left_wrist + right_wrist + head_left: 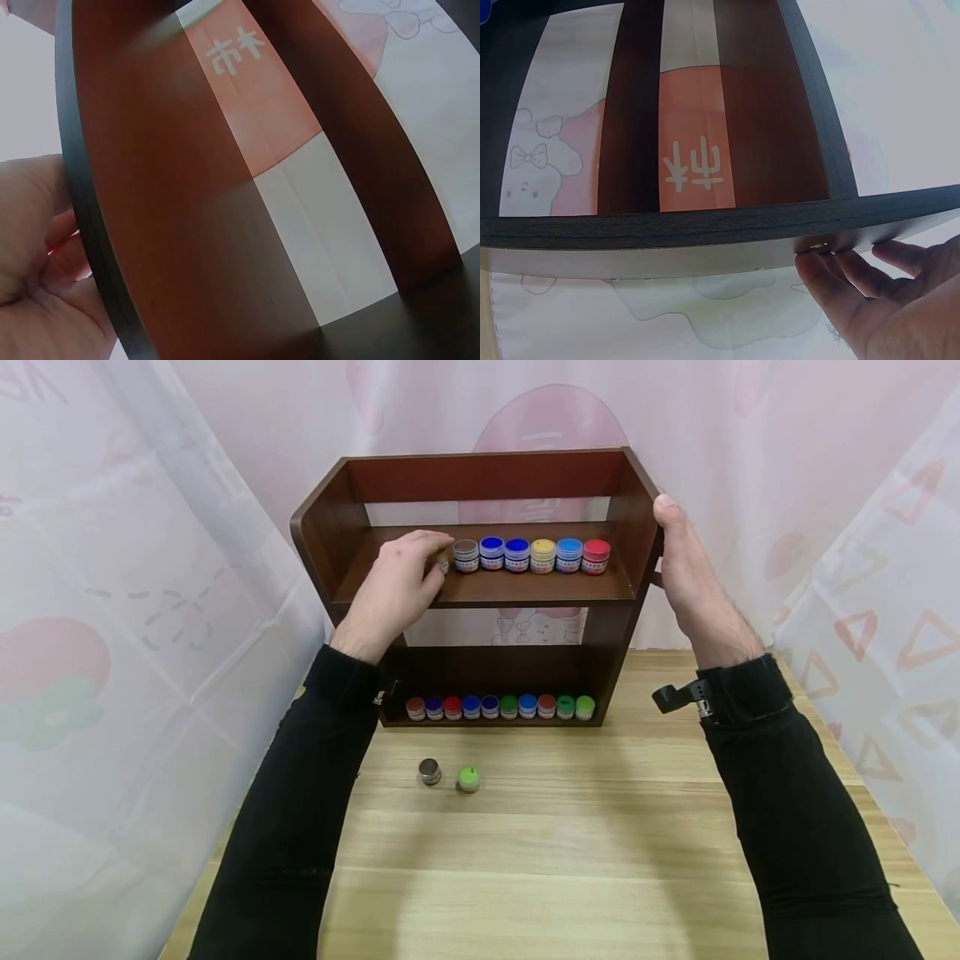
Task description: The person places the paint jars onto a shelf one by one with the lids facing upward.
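On the left of the upper shelf of a dark brown wooden rack (pixel 487 467), my left hand (pixel 401 572) pinches a small pale paint jar (pixel 444 562), mostly hidden by the fingers. To its right stands a row of paint jars (pixel 517 556) with grey, blue, yellow and red tops. In the left wrist view, the rack's board covers part of that hand. My right hand (pixel 693 577) rests against the outer right side panel (pixel 647 527) of the rack. The right wrist view shows its fingertips (pixel 810 262) touching that panel.
Along the rack's bottom shelf runs a second row of paint jars (pixel 490 707) in red, blue and green. On the wooden table (pixel 562 860) in front lie a grey-topped jar (pixel 430 771) and a light green-topped jar (pixel 468 779). Printed white curtains (pixel 135 610) hang around the table.
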Tool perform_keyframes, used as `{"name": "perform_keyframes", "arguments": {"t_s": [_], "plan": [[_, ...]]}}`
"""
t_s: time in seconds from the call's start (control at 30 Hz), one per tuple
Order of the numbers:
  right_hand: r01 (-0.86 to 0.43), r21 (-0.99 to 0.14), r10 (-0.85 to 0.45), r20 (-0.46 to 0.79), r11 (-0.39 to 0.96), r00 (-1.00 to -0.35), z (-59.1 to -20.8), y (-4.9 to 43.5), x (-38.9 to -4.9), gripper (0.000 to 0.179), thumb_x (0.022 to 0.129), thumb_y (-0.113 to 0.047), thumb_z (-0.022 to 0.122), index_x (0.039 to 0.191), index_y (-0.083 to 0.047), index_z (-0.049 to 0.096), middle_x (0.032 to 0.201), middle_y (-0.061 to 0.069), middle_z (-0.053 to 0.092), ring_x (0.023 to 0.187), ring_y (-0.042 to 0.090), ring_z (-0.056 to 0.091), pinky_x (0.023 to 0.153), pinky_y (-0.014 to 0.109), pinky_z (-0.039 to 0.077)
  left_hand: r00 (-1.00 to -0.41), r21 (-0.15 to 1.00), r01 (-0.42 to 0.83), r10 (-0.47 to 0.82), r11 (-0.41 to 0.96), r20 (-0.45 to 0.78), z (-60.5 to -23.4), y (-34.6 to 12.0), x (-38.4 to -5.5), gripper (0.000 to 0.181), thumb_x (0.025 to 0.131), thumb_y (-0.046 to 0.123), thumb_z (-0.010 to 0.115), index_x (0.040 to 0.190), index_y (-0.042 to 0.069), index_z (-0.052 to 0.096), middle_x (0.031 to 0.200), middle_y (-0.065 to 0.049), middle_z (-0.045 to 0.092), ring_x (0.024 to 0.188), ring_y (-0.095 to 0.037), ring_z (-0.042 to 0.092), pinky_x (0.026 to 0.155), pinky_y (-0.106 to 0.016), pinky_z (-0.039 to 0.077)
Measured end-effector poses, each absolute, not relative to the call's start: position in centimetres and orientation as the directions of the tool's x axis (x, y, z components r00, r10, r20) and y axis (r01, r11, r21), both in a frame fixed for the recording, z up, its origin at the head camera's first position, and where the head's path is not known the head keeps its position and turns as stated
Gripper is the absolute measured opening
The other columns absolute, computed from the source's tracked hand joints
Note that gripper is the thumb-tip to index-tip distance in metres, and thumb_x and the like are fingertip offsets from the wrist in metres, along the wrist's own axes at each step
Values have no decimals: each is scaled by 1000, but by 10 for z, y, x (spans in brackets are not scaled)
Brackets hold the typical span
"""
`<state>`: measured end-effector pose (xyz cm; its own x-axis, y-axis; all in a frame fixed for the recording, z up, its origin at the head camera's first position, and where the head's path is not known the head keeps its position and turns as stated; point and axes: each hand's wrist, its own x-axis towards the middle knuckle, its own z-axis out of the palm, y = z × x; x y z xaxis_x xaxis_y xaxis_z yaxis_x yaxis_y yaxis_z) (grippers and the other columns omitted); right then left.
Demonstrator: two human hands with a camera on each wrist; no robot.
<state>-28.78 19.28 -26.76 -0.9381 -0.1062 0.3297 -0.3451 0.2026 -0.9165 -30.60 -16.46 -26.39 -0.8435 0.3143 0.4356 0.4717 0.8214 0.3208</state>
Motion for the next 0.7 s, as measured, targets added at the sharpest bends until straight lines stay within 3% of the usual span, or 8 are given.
{"name": "perform_keyframes", "arguments": {"t_s": [0.5, 0.7], "plan": [[-337, -918, -101, 323, 209, -941, -268, 193, -288, 65, 105, -62, 25, 164, -34, 27, 165, 4, 25, 148, 29, 22, 116, 74, 15, -843, 327, 481, 326, 814, 428, -263, -159, -307, 45, 105, 12, 52, 149, 11, 58, 152, -5, 55, 138, -19, 51, 113, -32, 43], [-340, -916, -104, 325, 211, -940, -268, 193, -288, 65, 105, -63, 24, 164, -34, 27, 165, 3, 25, 148, 29, 22, 116, 74, 15, -823, 322, 500, 326, 804, 464, -261, -163, -294, 45, 104, 16, 57, 150, 13, 58, 154, -2, 53, 133, -18, 54, 108, -32, 48]]}}
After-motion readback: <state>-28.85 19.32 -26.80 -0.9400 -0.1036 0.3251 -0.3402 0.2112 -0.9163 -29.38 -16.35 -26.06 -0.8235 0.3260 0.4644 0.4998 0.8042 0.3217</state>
